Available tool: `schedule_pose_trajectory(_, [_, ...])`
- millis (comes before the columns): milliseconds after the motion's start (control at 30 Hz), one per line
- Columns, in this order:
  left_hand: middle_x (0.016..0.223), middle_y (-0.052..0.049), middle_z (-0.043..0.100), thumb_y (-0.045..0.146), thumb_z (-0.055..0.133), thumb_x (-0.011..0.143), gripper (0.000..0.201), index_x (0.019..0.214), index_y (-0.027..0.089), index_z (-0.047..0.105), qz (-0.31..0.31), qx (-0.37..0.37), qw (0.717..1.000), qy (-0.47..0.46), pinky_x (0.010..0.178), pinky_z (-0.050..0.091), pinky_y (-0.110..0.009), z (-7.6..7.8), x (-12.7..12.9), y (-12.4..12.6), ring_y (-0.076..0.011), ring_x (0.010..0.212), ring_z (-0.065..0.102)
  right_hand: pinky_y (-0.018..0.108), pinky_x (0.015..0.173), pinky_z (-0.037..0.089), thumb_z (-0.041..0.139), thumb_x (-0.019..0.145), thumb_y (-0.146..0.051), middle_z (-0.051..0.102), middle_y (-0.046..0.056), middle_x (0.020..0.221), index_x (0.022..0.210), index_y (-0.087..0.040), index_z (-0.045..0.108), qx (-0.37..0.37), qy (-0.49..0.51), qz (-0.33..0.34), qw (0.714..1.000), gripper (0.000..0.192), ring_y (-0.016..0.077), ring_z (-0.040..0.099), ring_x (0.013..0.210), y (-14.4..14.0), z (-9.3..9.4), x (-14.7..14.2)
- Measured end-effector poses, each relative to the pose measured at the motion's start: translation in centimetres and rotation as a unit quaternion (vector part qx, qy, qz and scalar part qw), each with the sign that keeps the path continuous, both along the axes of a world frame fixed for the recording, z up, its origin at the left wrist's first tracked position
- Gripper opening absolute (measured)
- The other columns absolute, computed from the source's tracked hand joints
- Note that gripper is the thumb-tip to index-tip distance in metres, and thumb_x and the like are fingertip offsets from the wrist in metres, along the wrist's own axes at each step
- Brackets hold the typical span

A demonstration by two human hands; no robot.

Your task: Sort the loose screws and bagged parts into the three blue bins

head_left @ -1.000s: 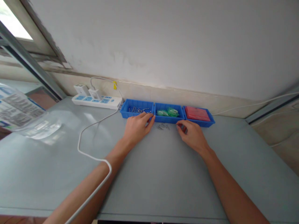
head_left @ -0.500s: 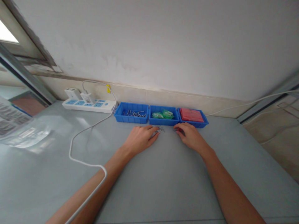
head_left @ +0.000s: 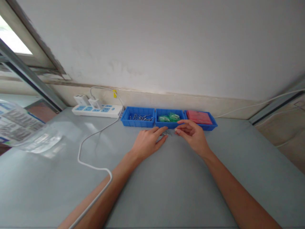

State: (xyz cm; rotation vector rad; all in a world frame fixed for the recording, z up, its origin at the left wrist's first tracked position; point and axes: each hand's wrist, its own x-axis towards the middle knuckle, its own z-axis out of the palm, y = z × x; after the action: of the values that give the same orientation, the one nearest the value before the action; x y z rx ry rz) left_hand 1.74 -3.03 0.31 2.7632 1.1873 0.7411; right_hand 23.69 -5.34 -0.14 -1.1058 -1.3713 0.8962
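Observation:
My left hand [head_left: 149, 143] rests on the grey table, its thumb and fingers closed around a small bunch of screws [head_left: 169, 132] whose ends stick out to the right. Facing it, my right hand [head_left: 192, 136] pinches one thin screw [head_left: 173, 130] between thumb and forefinger, just beside the bunch. Right behind the hands stand three blue bins in a row. Loose screws [head_left: 140, 118] lie in the left bin [head_left: 137, 123]. Green plastic packets [head_left: 174, 117] are in the middle bin [head_left: 166, 124], and flat red packets [head_left: 199, 117] fill the right bin [head_left: 211, 128].
A white power strip [head_left: 111, 111] with chargers plugged in sits by the wall. Its white cable [head_left: 82, 149] loops across the table and passes over my left forearm. At the far left is a clear plastic container [head_left: 45, 140] with a printed label.
My right hand has moved left, closer to the bunch, and a screw now shows in its pinch. The left hand stays at the bunch. The whole view has shifted slightly.

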Motion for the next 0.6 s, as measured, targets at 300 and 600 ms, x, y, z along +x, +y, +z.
schedule_pose_trajectory(300, [0.096, -0.005, 0.077, 0.035, 0.041, 0.108, 0.035, 0.108, 0.021, 0.073, -0.055, 0.03, 0.998, -0.02, 0.067, 0.049, -0.024, -0.4, 0.4, -0.4, -0.0157, 0.08, 0.073, 0.035, 0.072, 0.064, 0.081, 0.078, -0.051, 0.079, 0.003, 0.085, 0.11, -0.023, 0.065, -0.024, 0.025, 0.02, 0.999, 0.046, 0.0207, 0.076, 0.074, 0.2, -1.0, -1.2])
schedule_pose_trajectory(600, [0.097, -0.007, 0.078, 0.036, 0.048, 0.104, 0.032, 0.109, 0.02, 0.075, 0.195, 0.041, 0.977, -0.073, 0.066, 0.049, -0.027, 0.2, -2.0, 2.1, -0.0199, 0.078, 0.072, 0.046, 0.086, 0.061, 0.052, 0.097, -0.026, 0.066, 0.015, 0.131, 0.112, -0.021, 0.07, 0.133, -0.359, -0.122, 0.916, 0.024, 0.0223, 0.072, 0.08, -0.2, -1.4, 0.5])
